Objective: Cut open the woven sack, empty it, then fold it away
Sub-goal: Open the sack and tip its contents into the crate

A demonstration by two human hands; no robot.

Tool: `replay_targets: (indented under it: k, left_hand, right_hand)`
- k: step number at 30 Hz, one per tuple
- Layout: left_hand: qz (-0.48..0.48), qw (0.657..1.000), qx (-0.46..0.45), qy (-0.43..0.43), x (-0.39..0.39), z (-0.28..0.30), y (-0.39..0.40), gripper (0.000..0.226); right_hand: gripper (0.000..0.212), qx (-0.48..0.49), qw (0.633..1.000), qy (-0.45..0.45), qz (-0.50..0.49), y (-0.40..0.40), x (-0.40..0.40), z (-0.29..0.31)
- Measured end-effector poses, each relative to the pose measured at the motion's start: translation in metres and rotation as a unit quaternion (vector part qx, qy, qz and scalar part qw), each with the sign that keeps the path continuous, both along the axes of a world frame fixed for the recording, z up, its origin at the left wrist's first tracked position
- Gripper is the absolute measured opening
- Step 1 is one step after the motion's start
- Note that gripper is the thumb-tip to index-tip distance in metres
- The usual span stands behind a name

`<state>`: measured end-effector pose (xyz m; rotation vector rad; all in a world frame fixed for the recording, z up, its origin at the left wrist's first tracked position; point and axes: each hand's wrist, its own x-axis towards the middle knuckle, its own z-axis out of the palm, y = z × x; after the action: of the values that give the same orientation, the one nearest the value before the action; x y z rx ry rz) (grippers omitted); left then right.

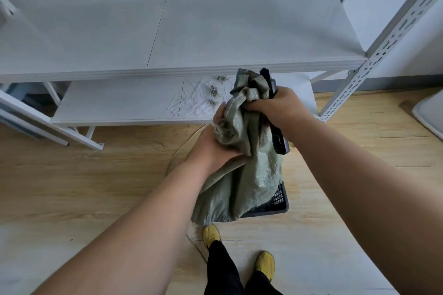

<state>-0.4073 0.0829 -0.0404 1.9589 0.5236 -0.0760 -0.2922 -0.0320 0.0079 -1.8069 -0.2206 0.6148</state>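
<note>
Both hands gripped the limp, seemingly emptied woven sack [242, 170], the right hand [280, 108] also clutching a dark cutter [279, 141], the left hand [215, 148] bunching fabric over a black crate [279, 201]; folding remained.

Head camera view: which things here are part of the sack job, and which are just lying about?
Part of the job:
- green woven sack, gripped by both hands
- left hand
- right hand, also holding a dark cutter
- black crate under the sack

Lying about:
- white strips and scraps on the lower shelf
- metal rack upright
</note>
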Motion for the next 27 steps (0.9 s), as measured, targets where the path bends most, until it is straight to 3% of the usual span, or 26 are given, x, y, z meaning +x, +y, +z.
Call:
replay_targets:
  k: [2,5,7,9,12,14,19,24,27]
  left_hand:
    - [0.030,0.999,-0.030,-0.011,0.007,0.006,0.000,0.072]
    - [0.079,0.996,-0.035,-0.031,0.013,0.019,0.004,0.043]
    - [0.100,0.993,-0.057,-0.031,0.017,0.023,0.005,0.028]
    - [0.165,0.982,-0.093,-0.014,0.017,0.027,0.006,0.022]
    - [0.264,0.954,-0.138,-0.038,0.017,0.022,0.018,0.037]
    - [0.310,0.933,-0.182,-0.026,0.017,0.026,0.024,0.042]
    - [0.270,0.932,-0.243,0.016,0.032,0.032,0.019,0.026]
    - [0.196,0.948,-0.245,-0.061,0.032,0.038,0.029,0.062]
    - [0.200,0.969,-0.133,-0.055,0.011,0.024,0.035,0.070]
  right_hand:
    - [0.015,0.017,0.999,0.004,0.033,0.009,-0.001,0.013]
    - [0.012,0.051,0.996,0.026,0.064,0.019,0.002,0.028]
    - [0.021,0.099,0.990,0.069,0.070,0.021,0.003,0.031]
    - [0.036,0.103,0.991,0.053,0.065,0.019,0.002,0.026]
    - [0.066,0.016,0.999,-0.015,0.029,0.006,-0.005,0.004]
    - [0.071,-0.032,0.998,-0.014,0.043,0.000,-0.020,-0.017]
    - [0.054,-0.071,0.996,-0.048,0.034,0.016,-0.050,-0.041]
    - [0.027,-0.066,0.995,-0.072,0.000,0.029,-0.036,-0.036]
    - [0.033,-0.067,0.996,-0.051,-0.009,0.028,-0.025,-0.036]
